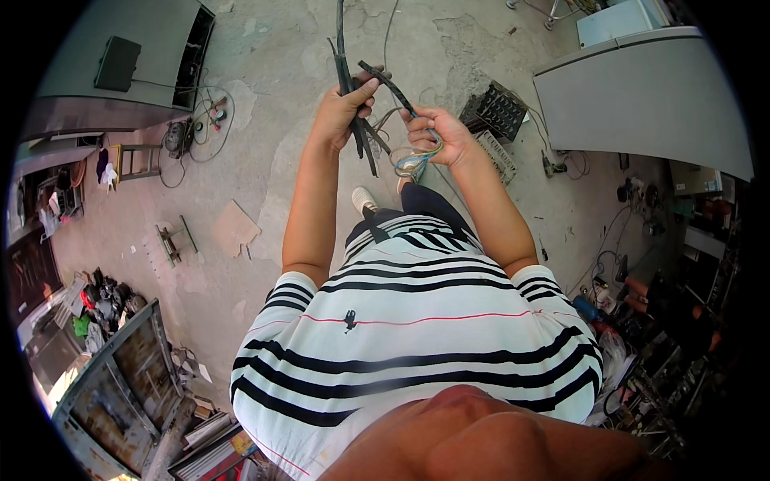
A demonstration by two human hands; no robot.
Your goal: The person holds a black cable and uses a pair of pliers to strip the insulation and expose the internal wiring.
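My left hand (pixel 347 108) is closed around a bundle of black cable lengths or sheathing strips (pixel 343 72). Loose ends of the bundle hang below that hand, and one long strand runs up past the top of the view. My right hand (pixel 442 133) grips a black-wrapped cable (pixel 391 87) where thin wires come out of it. Blue, yellowish and brownish wires (pixel 418 157) loop beneath the right fingers. The upper part of the wrapped cable lies against my left fingertips. Both hands are held in front of me, above the concrete floor.
Black slotted crates (pixel 496 111) and a pale perforated one (pixel 496 157) stand near my right hand. A power drill (pixel 550 164) lies by the grey cabinet (pixel 637 96). Left are another cabinet (pixel 150 60), hoses (pixel 225 120) and cardboard (pixel 236 228). Another person (pixel 668 312) is at right amid clutter.
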